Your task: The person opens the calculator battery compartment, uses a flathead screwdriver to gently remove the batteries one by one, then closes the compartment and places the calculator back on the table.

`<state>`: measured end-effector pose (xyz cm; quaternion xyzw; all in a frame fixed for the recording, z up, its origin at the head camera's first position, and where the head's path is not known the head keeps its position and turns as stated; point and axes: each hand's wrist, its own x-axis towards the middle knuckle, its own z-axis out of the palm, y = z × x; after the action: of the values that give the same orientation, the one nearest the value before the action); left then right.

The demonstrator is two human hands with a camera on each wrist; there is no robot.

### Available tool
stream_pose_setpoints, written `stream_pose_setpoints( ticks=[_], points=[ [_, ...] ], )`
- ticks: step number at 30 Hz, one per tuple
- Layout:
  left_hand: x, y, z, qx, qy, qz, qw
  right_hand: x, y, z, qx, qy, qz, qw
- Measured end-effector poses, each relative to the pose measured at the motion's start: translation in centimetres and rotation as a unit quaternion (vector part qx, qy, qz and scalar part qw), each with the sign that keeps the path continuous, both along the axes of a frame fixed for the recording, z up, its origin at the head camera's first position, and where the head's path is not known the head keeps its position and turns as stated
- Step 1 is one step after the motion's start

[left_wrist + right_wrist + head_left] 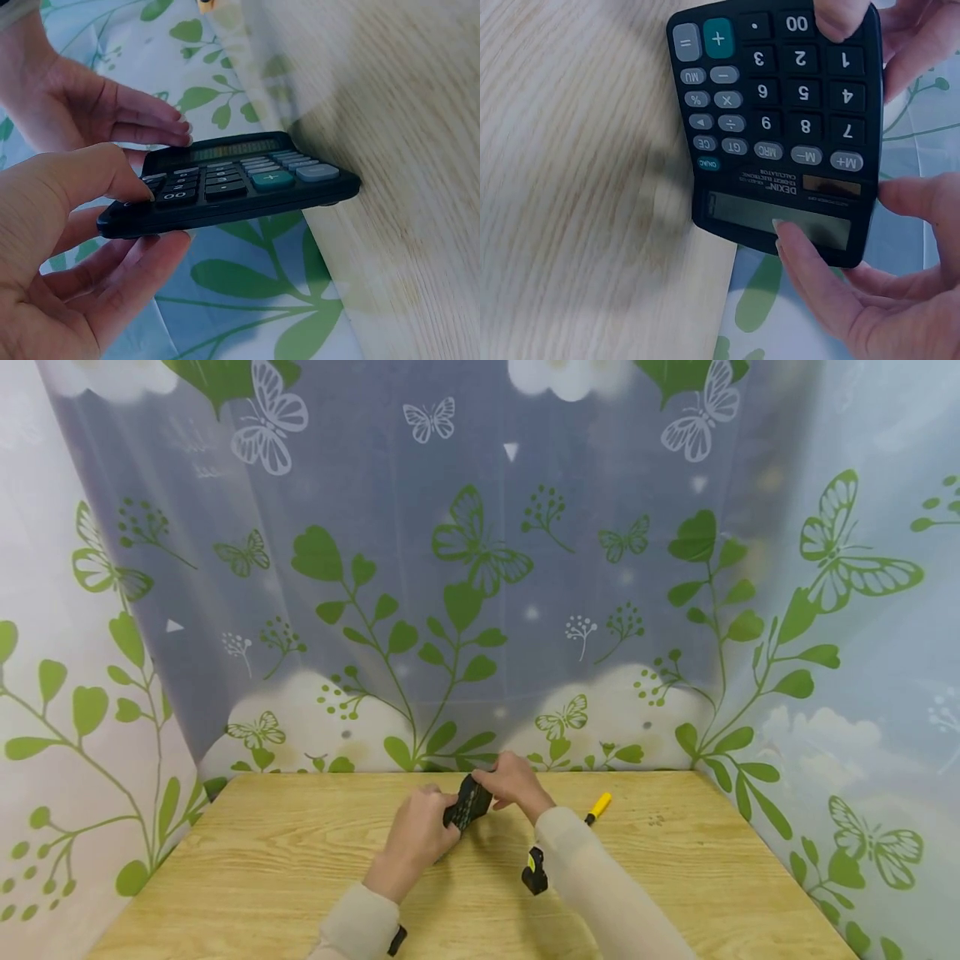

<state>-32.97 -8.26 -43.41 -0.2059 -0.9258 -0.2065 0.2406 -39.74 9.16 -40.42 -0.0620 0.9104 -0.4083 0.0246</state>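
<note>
A black desk calculator (784, 127) is held between both hands, its keys and display showing in the right wrist view. My left hand (416, 831) grips the key end; in the left wrist view its thumb lies over the bottom keys and its fingers (142, 277) are underneath. At the display end is my right hand (513, 781), with one fingertip on the screen (739, 214) and other fingers at the edge and behind. The calculator stands tilted, its long side with the equals key (687, 43) low and close over the wooden table (577, 180).
A screwdriver with a yellow handle (600, 806) lies to the right, partly behind the right sleeve. Beside that sleeve is a black object with a yellow-green patch (535, 872). A patterned curtain (480, 610) hangs behind the table's far edge.
</note>
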Motion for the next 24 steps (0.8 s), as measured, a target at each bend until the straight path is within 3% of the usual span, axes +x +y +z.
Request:
stream_pose_setpoints(
  ticks=[13,24],
  points=[
    [1.1,1.1,-0.3,-0.032,0.016,-0.040,0.9985,0.1,0.9,0.6,0.006,-0.039,-0.004,0.999],
    [1.8,2.2,-1.1,-0.053,0.018,-0.050,0.9972,0.3,1.2,0.3,-0.011,-0.060,-0.002,0.998]
  ],
)
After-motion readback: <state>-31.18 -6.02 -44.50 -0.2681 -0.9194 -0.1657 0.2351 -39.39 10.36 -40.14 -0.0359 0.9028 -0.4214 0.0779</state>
